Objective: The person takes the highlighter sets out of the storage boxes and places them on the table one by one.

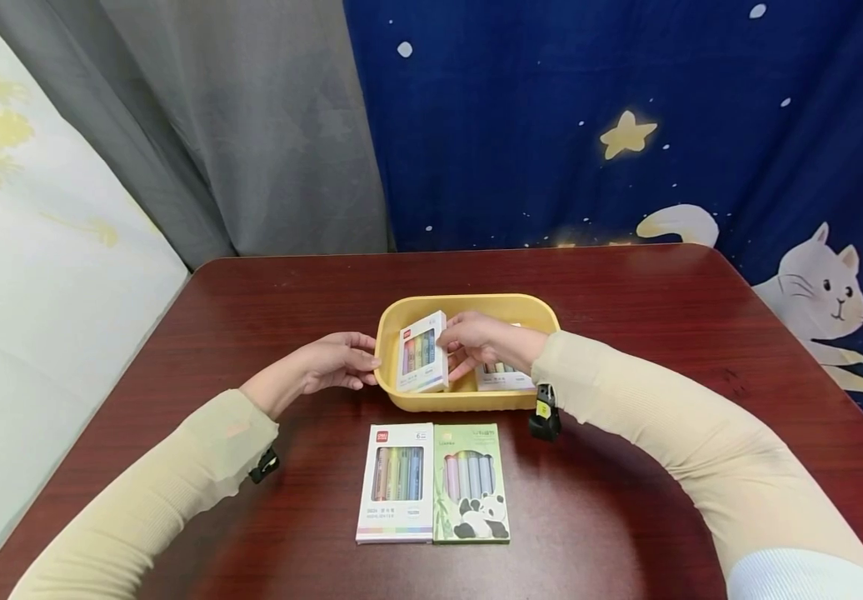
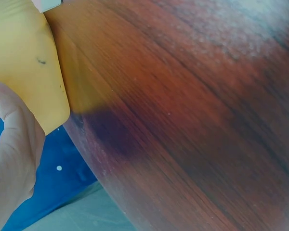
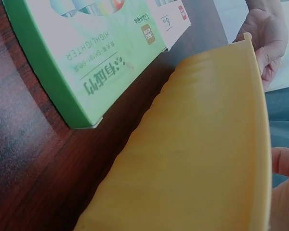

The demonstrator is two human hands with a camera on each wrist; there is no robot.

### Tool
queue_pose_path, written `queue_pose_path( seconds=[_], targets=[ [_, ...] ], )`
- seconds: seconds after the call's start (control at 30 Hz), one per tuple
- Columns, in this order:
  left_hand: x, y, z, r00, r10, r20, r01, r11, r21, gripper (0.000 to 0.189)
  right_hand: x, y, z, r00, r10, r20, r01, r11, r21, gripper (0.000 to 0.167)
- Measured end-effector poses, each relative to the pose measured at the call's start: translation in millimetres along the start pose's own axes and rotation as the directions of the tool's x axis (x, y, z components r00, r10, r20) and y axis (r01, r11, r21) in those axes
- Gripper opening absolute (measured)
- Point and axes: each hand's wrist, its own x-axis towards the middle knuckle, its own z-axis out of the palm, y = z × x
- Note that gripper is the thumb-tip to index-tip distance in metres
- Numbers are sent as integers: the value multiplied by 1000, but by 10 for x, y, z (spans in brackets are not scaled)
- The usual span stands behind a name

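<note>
Nearest the head camera, two cream sleeves (image 1: 649,400) reach in from the bottom corners, each ending in a bare hand. The right hand (image 1: 472,337) is grasping the right edge of a tilted white highlighter box (image 1: 420,354) between its fingers, inside the left half of a yellow basket (image 1: 469,402). The left hand (image 1: 337,361) grips the basket's left end at the rim. Beneath the right wrist, partly hidden, another white box (image 1: 506,381) lies in the basket's right half. In front of the basket, a flat white pack (image 1: 394,483) and a green panda pack (image 1: 471,483) lie side by side, touching, on the dark red table (image 1: 596,517). The step in hand seems to be handling one box at the basket while the other hand steadies it; whether it is going in or coming out, I cannot tell. Either way, the next move calls for a sure pinch and a level wrist: lowering it flat beside its neighbour, or lifting it clear of the rim.
</note>
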Motion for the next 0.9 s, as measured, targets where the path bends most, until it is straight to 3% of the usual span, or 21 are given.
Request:
queue_pose_path(
  seconds=[0.63, 0.9],
  targets=[
    [11, 4, -12, 1000, 1, 1, -1, 1000, 1, 45, -13, -12, -12, 1000, -26, -11, 26, 1000, 7, 10],
    [12, 2, -5, 1000, -10, -5, 10, 1000, -1, 44, -73, -51, -55, 999, -27, -25, 28, 999, 29, 20]
  ],
)
